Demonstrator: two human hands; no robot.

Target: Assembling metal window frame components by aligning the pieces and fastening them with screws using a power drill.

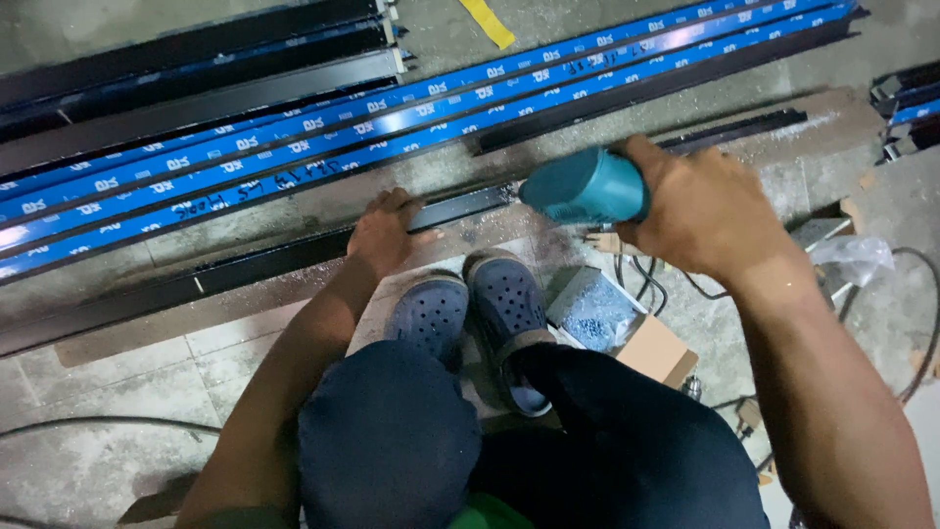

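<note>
Dark metal profile [294, 257], long and narrow, lies flat across the tiled floor [127, 392] just ahead of our blue clogs [470, 313], running from lower left up toward the right. We squat over it. Our left hand [384, 230] rests on top of it with the fingers curled down, pressing it to the floor. Our right hand [700, 211] is wrapped tight around the body of a teal power tool [586, 186], whose nose points at the profile just right of the left hand; the tip itself is blurred, so we cannot tell whether it touches the metal. Pale shavings dust the floor around that spot, so we judge the drilling or driving step to be under way at this point of the bar. The next move, as we see it, calls for a steady downward hold from the left hand and a square, straight push on the tool. Beside our right foot sits an open cardboard box of screws [597, 313]. Behind the bar lie blue-filmed profiles [392, 122].
</note>
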